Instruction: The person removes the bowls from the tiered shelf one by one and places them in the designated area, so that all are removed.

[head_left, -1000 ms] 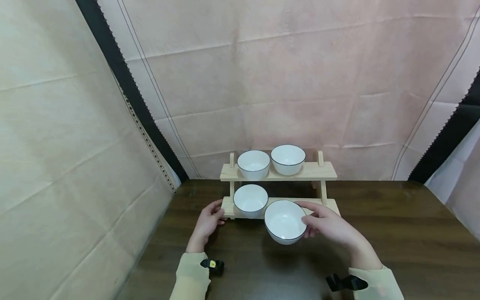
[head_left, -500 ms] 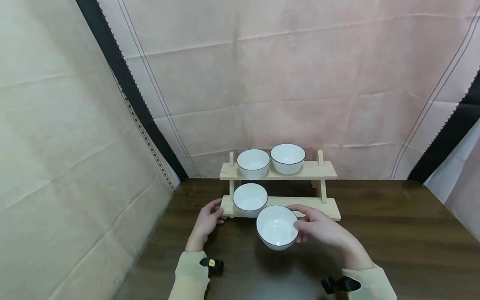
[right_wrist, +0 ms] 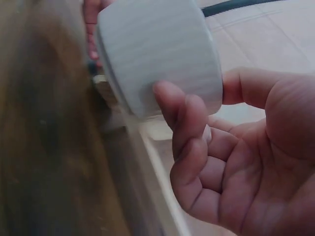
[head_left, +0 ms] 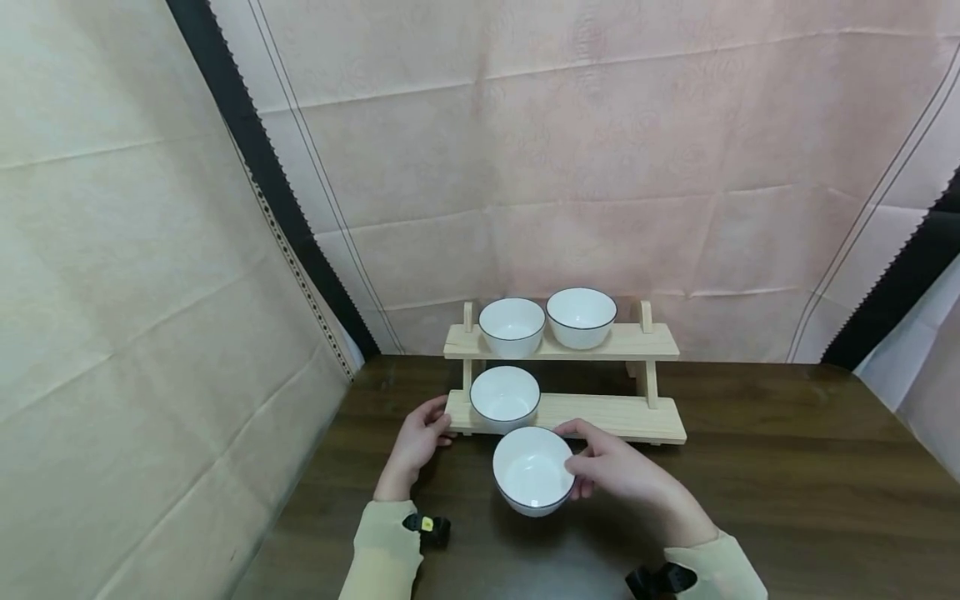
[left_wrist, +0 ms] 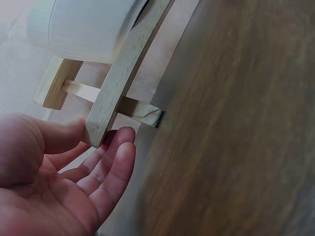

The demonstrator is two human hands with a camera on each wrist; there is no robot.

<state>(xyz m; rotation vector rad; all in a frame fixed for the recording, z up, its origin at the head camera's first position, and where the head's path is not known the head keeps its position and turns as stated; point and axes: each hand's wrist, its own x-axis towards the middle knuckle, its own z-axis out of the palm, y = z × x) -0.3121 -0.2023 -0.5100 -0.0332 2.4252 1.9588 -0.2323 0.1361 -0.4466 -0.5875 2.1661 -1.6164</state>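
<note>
A two-tier wooden rack (head_left: 611, 417) stands on the table. My left hand (head_left: 417, 443) grips the left end of its lower shelf, thumb on top and fingers beneath, as the left wrist view shows. In my right hand (head_left: 618, 471) is a white bowl (head_left: 532, 468) with a dark rim, pinched at its right side, thumb at the rim and fingers under the wall. The bowl is held above the table, in front of the rack. Another white bowl (head_left: 505, 395) sits on the lower shelf's left part. Two more, a left bowl (head_left: 512, 325) and a right bowl (head_left: 581, 317), sit on the upper shelf.
The dark wooden table (head_left: 787, 467) extends to both sides of the rack. Pale cloth (head_left: 600, 167) hangs behind it, and another cloth wall (head_left: 150, 333) rises at the left. Black straps (head_left: 435, 527) circle both wrists.
My right hand has carried its bowl left and toward me, away from the lower shelf's front edge. More of that shelf's right part now shows. My left hand keeps its grip on the rack.
</note>
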